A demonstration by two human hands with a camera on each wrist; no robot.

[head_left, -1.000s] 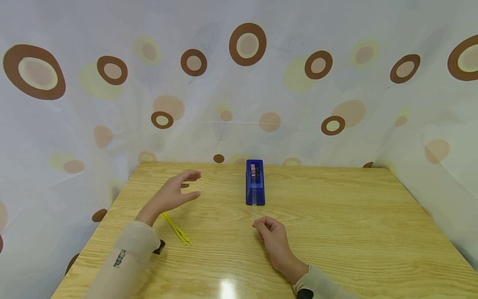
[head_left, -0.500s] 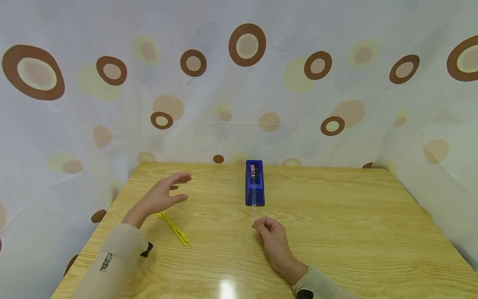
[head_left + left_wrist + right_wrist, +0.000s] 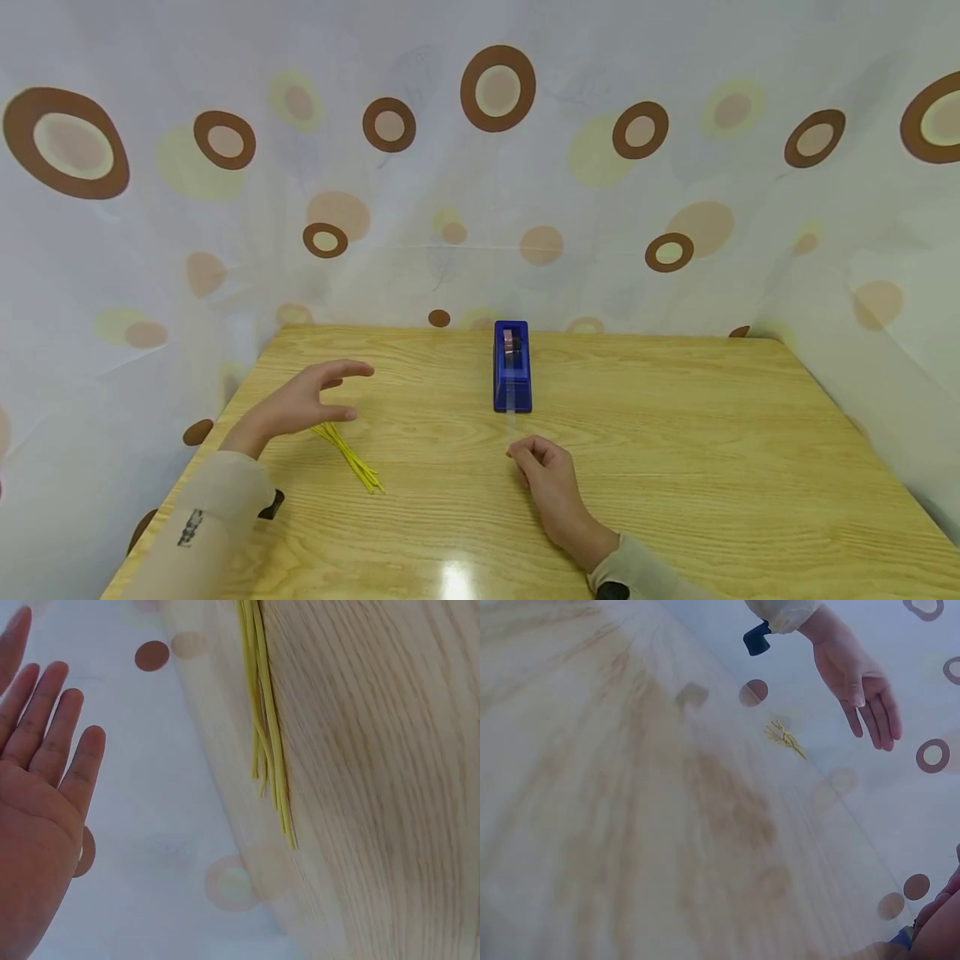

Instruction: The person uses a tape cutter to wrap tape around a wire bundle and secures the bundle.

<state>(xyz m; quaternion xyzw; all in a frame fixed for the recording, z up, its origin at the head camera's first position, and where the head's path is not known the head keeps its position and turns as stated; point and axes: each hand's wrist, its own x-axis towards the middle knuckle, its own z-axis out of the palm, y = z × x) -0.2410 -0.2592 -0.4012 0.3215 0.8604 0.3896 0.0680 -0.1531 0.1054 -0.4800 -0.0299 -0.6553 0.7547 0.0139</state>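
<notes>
A blue tape dispenser (image 3: 512, 398) stands at the middle back of the table. From its front a clear strip of tape (image 3: 512, 425) runs toward the person, and my right hand (image 3: 551, 487) pinches the end between thumb and forefinger. In the right wrist view only part of the right hand (image 3: 941, 930) shows at the lower right corner. My left hand (image 3: 307, 402) is held in the air at the left, fingers apart from the thumb, holding nothing. Close by it several thin yellow strips (image 3: 351, 461) lie in a loose bundle; the left wrist view shows the strips (image 3: 262, 720) beside the spread hand (image 3: 41, 795).
The wooden table (image 3: 675, 467) reaches back to a white sheet (image 3: 420, 192) printed with brown rings and pale dots, which also hangs at both sides. A bright glare spot (image 3: 456, 579) lies at the table's front.
My left hand has moved left and slightly toward the person, away from the dispenser. The right hand stays in place, pinching the tape end.
</notes>
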